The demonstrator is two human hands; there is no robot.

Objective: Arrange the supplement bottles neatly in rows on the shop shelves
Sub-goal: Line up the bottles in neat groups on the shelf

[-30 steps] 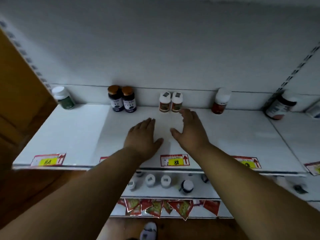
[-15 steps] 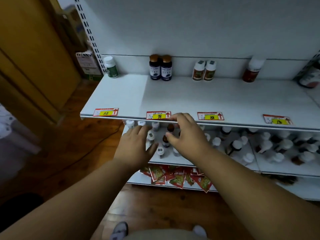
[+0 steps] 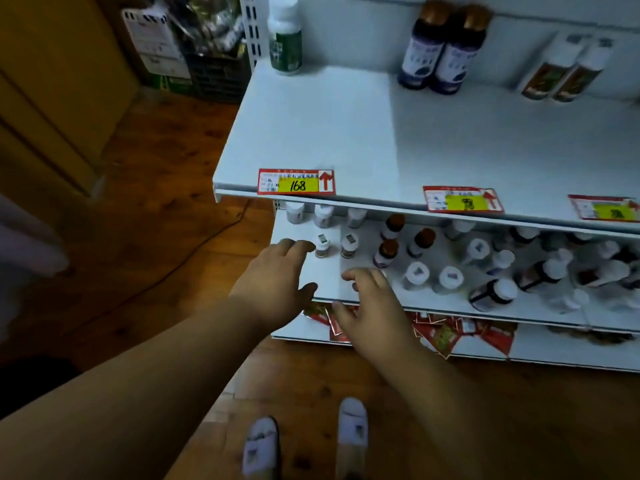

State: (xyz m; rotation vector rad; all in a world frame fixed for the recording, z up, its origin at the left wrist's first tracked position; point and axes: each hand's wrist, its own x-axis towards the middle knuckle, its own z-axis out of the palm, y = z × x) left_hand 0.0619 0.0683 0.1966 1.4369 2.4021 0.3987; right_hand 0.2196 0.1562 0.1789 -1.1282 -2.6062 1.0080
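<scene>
White-capped bottles (image 3: 419, 273) crowd the lower shelf (image 3: 322, 289), so her empty, spread left hand (image 3: 277, 278) and right hand (image 3: 372, 299) could easily topple neighbours reaching in.

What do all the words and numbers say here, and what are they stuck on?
"168", in black on yellow: the red price tag at the left of the upper shelf edge.
Small print on that same tag: too blurred to read.
The second price tag and third price tag: numbers smeared, unreadable.
Bottle labels, such as the dark bottles: too blurred.
White box on the floor: unreadable.
</scene>
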